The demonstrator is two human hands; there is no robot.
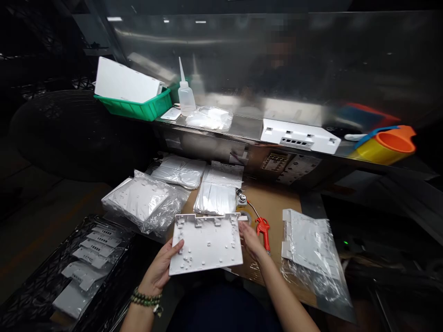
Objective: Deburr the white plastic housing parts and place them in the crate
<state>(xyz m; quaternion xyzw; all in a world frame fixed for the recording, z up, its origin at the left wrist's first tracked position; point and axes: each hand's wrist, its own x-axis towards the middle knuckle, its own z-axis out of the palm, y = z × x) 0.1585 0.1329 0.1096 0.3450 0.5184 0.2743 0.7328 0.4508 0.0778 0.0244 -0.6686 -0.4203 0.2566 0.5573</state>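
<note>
A white moulded plastic panel (207, 244), with clips and small posts on its upper face, is held tilted in front of me. My left hand (161, 265) grips its left edge, thumb on top and fingers underneath. At the upper right corner, my right hand (251, 240) is closed, its fingertips touching the panel's edge. A short pale piece (243, 218) shows just above those fingers; its kind is unclear. Near my right hand lies a red air blow gun (263, 230) on the cardboard-covered bench (277, 198).
Bagged white panels lie at left (138, 200) and right (311, 240), with stacks (218, 189) behind. A black crate (24, 281) holds more parts. The shelf carries a green bin (138, 109), a squeeze bottle (187, 99), a white housing (297, 134) and a yellow-orange tape roll (387, 146).
</note>
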